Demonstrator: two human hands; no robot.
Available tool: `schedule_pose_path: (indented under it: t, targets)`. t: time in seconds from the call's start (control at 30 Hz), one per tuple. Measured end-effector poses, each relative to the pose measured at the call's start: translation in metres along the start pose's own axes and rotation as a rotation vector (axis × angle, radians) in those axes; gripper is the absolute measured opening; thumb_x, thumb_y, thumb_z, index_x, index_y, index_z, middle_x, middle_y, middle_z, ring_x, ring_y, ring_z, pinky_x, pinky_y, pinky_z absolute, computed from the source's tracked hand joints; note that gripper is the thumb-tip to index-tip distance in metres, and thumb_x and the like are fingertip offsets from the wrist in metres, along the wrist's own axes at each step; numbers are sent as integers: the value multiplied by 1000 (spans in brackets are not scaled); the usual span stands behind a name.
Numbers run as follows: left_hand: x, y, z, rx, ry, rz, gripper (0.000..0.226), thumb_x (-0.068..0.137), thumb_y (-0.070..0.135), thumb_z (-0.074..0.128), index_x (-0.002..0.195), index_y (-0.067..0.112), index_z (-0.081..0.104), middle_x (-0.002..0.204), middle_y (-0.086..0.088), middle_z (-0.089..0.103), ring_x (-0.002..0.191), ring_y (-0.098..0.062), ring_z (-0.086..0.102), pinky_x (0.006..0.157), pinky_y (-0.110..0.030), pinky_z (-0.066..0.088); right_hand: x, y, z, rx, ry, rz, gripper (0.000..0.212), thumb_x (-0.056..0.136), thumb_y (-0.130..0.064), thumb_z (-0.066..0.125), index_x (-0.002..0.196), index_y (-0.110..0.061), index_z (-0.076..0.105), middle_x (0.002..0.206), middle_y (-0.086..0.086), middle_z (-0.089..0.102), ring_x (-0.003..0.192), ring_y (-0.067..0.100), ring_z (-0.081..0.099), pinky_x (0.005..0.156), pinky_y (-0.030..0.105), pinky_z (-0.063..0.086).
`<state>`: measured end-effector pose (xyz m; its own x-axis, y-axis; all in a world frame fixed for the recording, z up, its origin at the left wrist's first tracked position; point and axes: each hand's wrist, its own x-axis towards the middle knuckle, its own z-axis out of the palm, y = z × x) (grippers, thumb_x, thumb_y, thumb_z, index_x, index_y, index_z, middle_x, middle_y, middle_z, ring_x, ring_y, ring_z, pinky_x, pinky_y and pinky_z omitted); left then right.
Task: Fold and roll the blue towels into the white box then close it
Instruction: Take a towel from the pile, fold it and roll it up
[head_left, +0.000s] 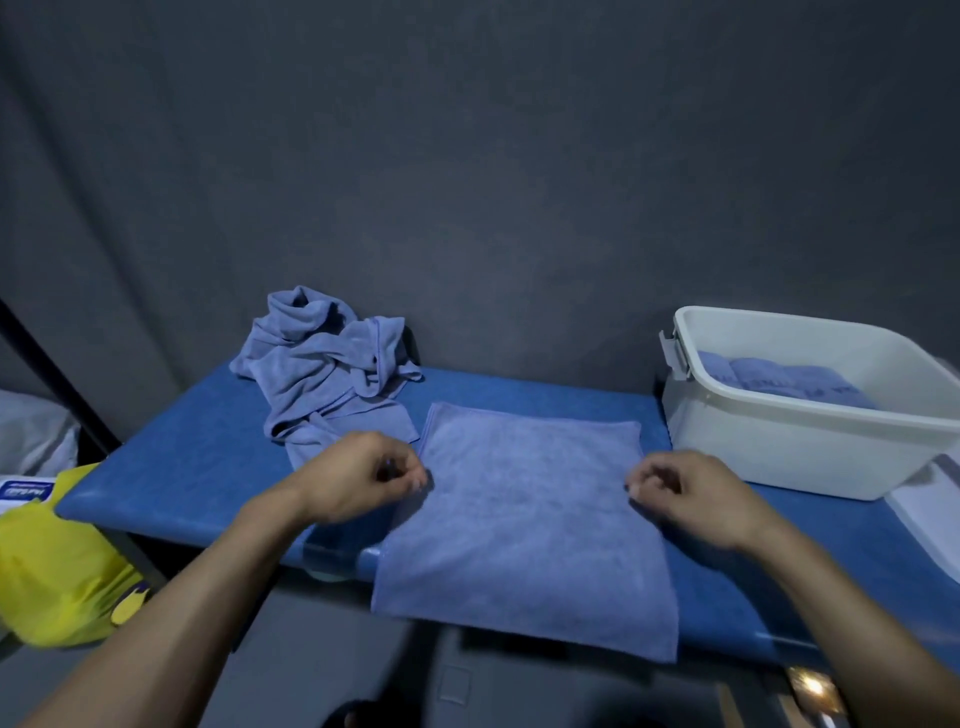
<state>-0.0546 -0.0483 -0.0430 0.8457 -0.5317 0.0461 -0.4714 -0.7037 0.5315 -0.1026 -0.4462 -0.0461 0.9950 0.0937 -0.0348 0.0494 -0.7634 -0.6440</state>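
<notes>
A blue towel (524, 519) lies spread flat on the blue worktop (197, 457), its near end hanging over the front edge. The left hand (358, 475) sits at the towel's left edge with fingers curled and thumb meeting fingertips, pinching the hem there. The right hand (691, 493) sits at the right edge, fingers likewise curled in on the hem; the cloth in its pinch is mostly hidden by the fingers.

To the right, at the back of the worktop, stands the white box (779, 447), open at the top, with a grey latch (675, 351) on its left end. Inside it lie rolled blue towels (779, 376) side by side, low against the bottom; how many cannot be told.

Behind the left hand, a heap of crumpled blue towels (322, 364) rests against the dark backdrop, one corner touching the flat towel's far left corner. A yellow bag (57, 571) sits off the worktop's left end.
</notes>
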Motion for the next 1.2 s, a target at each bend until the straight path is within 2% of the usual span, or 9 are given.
schedule_pose_path:
  t: [0.07, 0.13, 0.23, 0.3, 0.43, 0.6, 0.8, 1.0, 1.2]
  targets:
    - [21, -1, 3, 91, 81, -10, 21, 92, 20, 69, 86, 40, 70, 88, 21, 72, 78, 2, 65, 70, -12, 46, 21, 2, 5, -111, 133, -50, 9, 90, -15, 68, 91, -21, 74, 91, -7, 74, 86, 16, 69, 80, 28, 52]
    - [40, -4, 7, 150, 159, -19, 12, 92, 19, 69, 94, 31, 74, 94, 14, 69, 81, -3, 63, 74, -22, 51, 43, 5, 9, -231, 193, -89, 17, 92, -14, 66, 107, -16, 73, 107, -1, 70, 100, 19, 65, 86, 27, 47]
    - [65, -13, 12, 255, 256, 6, 11, 93, 23, 67, 102, 26, 73, 104, 6, 66, 91, -18, 60, 77, -39, 54, 70, 8, 15, -369, 203, -134, 29, 95, -13, 60, 123, -12, 66, 123, 3, 63, 115, 24, 56, 96, 32, 44]
    - [80, -19, 17, 310, 309, 9, 14, 94, 24, 66, 106, 27, 72, 109, 5, 65, 94, -22, 54, 78, -39, 50, 85, 9, 20, -405, 188, -134, 30, 95, -13, 57, 125, -14, 65, 126, 2, 62, 118, 25, 52, 99, 36, 44]
    - [98, -24, 23, 383, 334, -43, 22, 95, 26, 63, 116, 26, 71, 119, 5, 64, 106, -27, 51, 82, -39, 47, 100, 10, 24, -470, 154, -123, 22, 98, -20, 57, 118, -19, 67, 118, 0, 61, 113, 25, 52, 94, 41, 46]
    - [109, -39, 26, 384, 300, -71, 19, 95, 28, 63, 111, 28, 72, 114, 6, 66, 106, -28, 53, 82, -42, 49, 114, 14, 23, -370, 134, -152, 2, 94, -25, 65, 94, -24, 65, 98, -5, 57, 97, 20, 52, 86, 38, 46]
    - [114, -46, 23, 284, 271, -53, 7, 93, 33, 69, 97, 27, 71, 98, 6, 64, 97, -22, 57, 76, -39, 50, 118, 15, 17, -320, 103, -213, 13, 88, -30, 72, 88, -30, 59, 87, -11, 60, 80, 13, 55, 75, 35, 48]
    - [120, -50, 24, 218, 276, -72, 17, 96, 36, 61, 83, 26, 67, 88, 11, 63, 84, -16, 58, 66, -36, 49, 119, 15, 17, -342, 126, -236, 14, 91, -29, 66, 83, -27, 55, 79, -12, 61, 76, 12, 56, 71, 38, 49]
    - [128, -43, 26, 240, 271, -197, 20, 87, 36, 60, 70, 26, 57, 75, 10, 59, 74, -19, 57, 57, -32, 46, 126, 12, 27, -350, 194, -175, 21, 88, -21, 61, 76, -23, 44, 69, -9, 54, 67, 16, 50, 61, 39, 45]
